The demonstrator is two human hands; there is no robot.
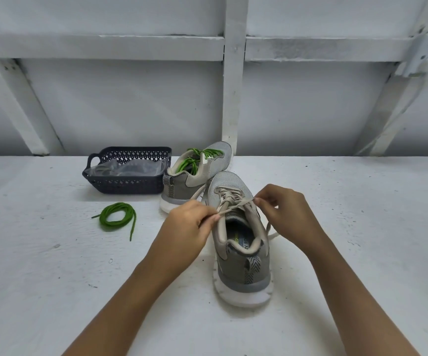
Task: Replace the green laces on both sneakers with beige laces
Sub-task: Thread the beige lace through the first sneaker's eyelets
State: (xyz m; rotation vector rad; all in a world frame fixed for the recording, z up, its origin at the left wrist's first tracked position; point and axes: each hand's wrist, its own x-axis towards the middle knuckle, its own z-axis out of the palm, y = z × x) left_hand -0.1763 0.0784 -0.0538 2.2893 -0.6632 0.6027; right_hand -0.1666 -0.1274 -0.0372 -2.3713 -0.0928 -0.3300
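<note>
On the bench point(53, 278), our left grip point(189, 224) pinches one strand of the beige lace point(236, 204) and our right grip point(284, 211) pinches the other. Both have fingers curled tight, with the lace taut across the near sneaker point(241, 253), whose heel faces us. The far sneaker point(195, 181), just behind it, has green laces point(197, 160) in. A coiled lace point(116, 217), also green, lies left, near a dark basket point(128, 186).

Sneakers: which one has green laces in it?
The far sneaker, beside the dark basket; the near sneaker carries a beige lace.
</note>
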